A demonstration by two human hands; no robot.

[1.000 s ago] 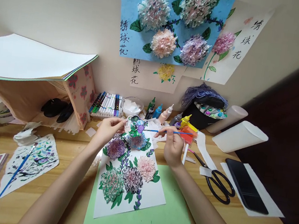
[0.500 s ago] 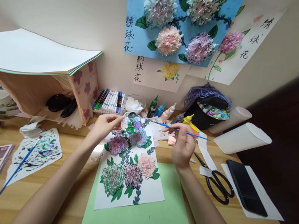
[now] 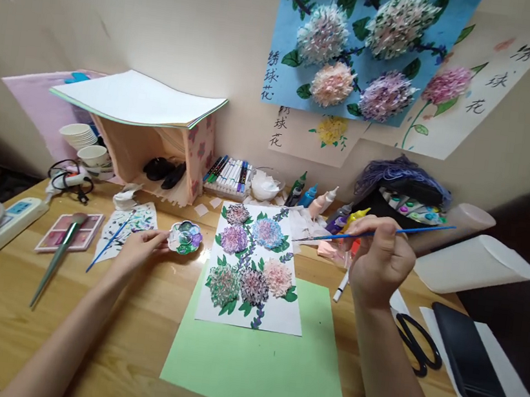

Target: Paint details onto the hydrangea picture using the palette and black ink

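My left hand point(image 3: 144, 249) pinches the rim of a small flower-shaped paint palette point(image 3: 185, 238), smeared with green, purple and white paint, left of the picture. In my right hand point(image 3: 381, 262) is a thin blue paintbrush point(image 3: 325, 237), its tip pointing left just beyond the right edge of the white paper point(image 3: 273, 317). That sheet carries several raised, fluffy flowers, among them a pink one point(image 3: 277, 277) and a blue-purple one point(image 3: 268, 233), with painted green leaves. It lies partly over a green sheet point(image 3: 257, 367).
Paint bottles point(image 3: 308, 196), a marker set point(image 3: 230, 174) and a bowl of white tissue point(image 3: 266, 186) line the wall. Scissors point(image 3: 419, 346) and a phone point(image 3: 472, 362) lie at right. Another brush point(image 3: 110, 240) rests on paint-stained paper point(image 3: 132, 220) at left, near a makeup brush point(image 3: 59, 256).
My left hand has carried the palette left, away from above the picture. My right hand has moved right with the paintbrush, off the paper. The camera view has shifted.
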